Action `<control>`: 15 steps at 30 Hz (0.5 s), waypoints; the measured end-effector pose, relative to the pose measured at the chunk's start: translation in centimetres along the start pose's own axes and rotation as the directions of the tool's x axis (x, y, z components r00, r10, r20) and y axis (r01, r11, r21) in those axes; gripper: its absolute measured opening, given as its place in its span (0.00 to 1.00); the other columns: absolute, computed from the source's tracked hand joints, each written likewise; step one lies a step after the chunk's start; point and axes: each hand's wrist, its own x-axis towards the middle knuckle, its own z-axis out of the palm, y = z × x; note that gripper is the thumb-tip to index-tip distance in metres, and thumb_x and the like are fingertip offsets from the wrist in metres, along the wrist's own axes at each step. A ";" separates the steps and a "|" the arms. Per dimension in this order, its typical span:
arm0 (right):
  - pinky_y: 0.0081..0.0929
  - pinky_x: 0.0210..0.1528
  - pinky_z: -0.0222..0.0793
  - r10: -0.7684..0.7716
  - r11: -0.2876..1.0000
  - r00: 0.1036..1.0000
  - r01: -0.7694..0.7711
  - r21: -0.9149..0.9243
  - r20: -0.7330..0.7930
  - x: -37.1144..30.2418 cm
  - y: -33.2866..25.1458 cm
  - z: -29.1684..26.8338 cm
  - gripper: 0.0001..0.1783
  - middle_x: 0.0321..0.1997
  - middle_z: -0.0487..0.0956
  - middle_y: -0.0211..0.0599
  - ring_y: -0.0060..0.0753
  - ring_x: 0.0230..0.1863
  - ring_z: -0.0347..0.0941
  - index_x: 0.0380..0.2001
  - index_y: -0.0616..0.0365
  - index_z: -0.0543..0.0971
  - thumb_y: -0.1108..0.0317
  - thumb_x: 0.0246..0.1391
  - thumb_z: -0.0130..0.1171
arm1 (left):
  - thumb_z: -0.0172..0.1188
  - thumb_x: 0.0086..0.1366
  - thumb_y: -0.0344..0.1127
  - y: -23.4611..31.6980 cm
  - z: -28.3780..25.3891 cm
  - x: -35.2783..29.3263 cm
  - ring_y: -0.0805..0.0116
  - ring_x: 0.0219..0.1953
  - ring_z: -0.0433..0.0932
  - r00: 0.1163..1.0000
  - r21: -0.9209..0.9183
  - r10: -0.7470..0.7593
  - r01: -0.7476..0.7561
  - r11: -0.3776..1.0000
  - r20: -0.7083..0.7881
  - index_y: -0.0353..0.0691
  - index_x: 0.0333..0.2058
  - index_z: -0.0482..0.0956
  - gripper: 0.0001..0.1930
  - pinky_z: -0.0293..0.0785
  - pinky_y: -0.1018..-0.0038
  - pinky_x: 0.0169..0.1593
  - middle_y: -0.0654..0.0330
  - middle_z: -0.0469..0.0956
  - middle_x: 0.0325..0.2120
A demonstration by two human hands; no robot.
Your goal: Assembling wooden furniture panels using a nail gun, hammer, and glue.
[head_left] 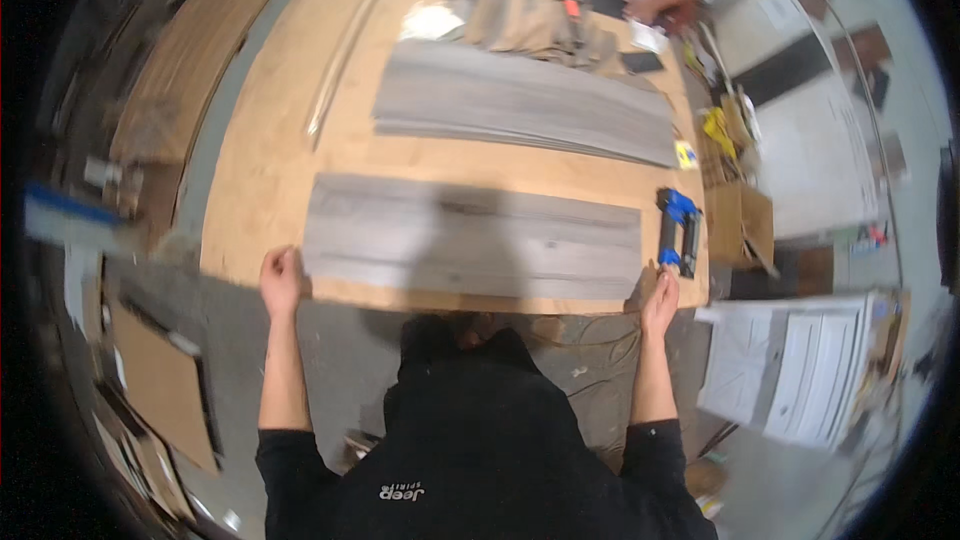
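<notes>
A grey wood-look plank (470, 240) lies lengthwise along the near edge of the table, with my shadow across its middle. Just off its left end is my left hand (281, 280), fingers curled in. My right hand (659, 305) is beyond the plank's right end at the table edge, its fingers drawn together. Whether either hand pinches anything small is too blurred to make out. Close above my right fingertips lies a blue and black nail gun (679, 233); I cannot tell if they touch it.
Behind the plank sits a stack of similar grey boards (520, 100) on the wooden table (255, 160). A thin strip (350, 50) lies at left. Another person's hand (642, 8) is at the far right. A cardboard box (741, 223) and a white panelled cabinet piece (790, 365) stand right.
</notes>
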 end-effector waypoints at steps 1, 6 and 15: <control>0.41 0.63 0.64 -0.060 0.991 0.998 0.055 -0.122 -0.036 0.3 1.5 -0.5 0.24 0.56 0.78 0.53 0.52 0.57 0.72 0.56 0.66 0.77 0.56 0.72 0.45 | 0.59 0.68 0.31 0.5 0.6 0.2 0.75 0.33 0.71 0.993 0.128 0.094 -0.084 0.988 -0.078 0.35 0.42 0.77 0.07 0.72 0.76 0.40 0.65 0.74 0.30; 0.47 0.68 0.58 0.106 0.990 0.990 -0.097 -0.102 0.088 1.3 0.7 -1.5 0.24 0.61 0.74 0.52 0.54 0.64 0.66 0.61 0.59 0.74 0.60 0.65 0.56 | 0.52 0.70 0.29 4.3 3.2 2.0 0.69 0.36 0.70 0.966 0.211 0.254 -0.241 0.947 -0.039 0.36 0.45 0.73 0.07 0.71 0.73 0.46 0.61 0.72 0.34; 0.48 0.60 0.67 -0.015 0.967 0.990 -0.021 -0.256 -0.138 0.9 0.6 -0.6 0.21 0.55 0.78 0.49 0.55 0.57 0.73 0.55 0.59 0.78 0.63 0.61 0.57 | 0.52 0.76 0.37 14.9 14.8 4.4 0.78 0.27 0.70 0.887 -0.049 0.368 -0.369 0.928 0.279 0.39 0.51 0.79 0.13 0.71 0.77 0.35 0.67 0.74 0.27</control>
